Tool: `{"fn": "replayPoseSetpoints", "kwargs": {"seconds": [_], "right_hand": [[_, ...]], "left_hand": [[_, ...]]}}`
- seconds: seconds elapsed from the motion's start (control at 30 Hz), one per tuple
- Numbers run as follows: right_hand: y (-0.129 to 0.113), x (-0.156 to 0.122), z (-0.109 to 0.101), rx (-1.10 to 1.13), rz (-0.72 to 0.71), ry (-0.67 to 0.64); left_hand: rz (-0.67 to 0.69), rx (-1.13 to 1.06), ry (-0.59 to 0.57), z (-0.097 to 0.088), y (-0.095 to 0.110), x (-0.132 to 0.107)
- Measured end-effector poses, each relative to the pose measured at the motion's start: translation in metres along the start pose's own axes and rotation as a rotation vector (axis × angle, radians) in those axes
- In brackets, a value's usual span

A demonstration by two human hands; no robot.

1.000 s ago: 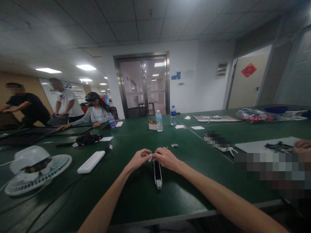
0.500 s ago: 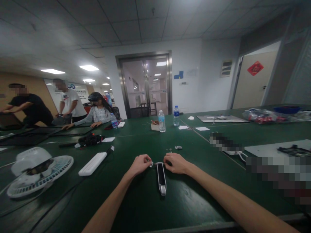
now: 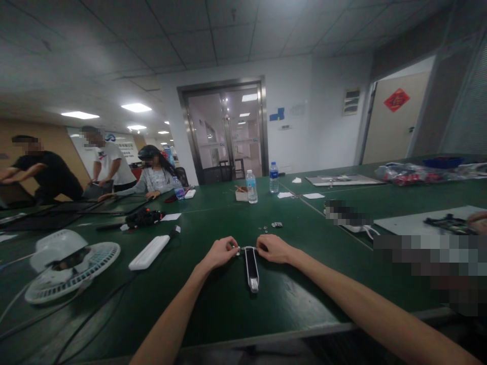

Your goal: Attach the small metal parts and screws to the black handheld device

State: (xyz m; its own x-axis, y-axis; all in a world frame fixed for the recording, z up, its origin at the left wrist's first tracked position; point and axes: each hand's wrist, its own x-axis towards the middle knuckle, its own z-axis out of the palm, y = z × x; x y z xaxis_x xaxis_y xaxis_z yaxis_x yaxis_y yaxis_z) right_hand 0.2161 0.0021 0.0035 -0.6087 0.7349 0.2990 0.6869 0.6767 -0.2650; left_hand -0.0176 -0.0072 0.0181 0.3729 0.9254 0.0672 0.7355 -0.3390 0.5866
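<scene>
The left hand (image 3: 219, 252) curls inward, its fingertips (image 3: 235, 247) pinching a small white piece (image 3: 238, 250) at the top end of a slim black-and-white device (image 3: 250, 267). The right hand (image 3: 274, 249) sits just across from it, fingers curled toward the same end; whether they grip anything, I cannot tell. The device lies lengthwise on the green worktop (image 3: 213, 314), pointing toward the person. Just beyond lie tiny metal parts (image 3: 264, 229) and a small dark component (image 3: 277, 224). To the left are a white plastic bar (image 3: 149, 252) and a desk fan (image 3: 72, 266) on its back. Farther off stand a water bottle (image 3: 251, 187) and a seated co-worker (image 3: 152, 175).
</scene>
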Motion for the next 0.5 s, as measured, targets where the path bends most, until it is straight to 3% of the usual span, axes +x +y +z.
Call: {"fn": "replayPoseSetpoints", "kwargs": {"seconds": [0.5], "right_hand": [[0.005,-0.003,0.008,0.106,-0.005,0.008]], "left_hand": [[0.186,0.325,-0.042,-0.004,0.01,-0.011]]}}
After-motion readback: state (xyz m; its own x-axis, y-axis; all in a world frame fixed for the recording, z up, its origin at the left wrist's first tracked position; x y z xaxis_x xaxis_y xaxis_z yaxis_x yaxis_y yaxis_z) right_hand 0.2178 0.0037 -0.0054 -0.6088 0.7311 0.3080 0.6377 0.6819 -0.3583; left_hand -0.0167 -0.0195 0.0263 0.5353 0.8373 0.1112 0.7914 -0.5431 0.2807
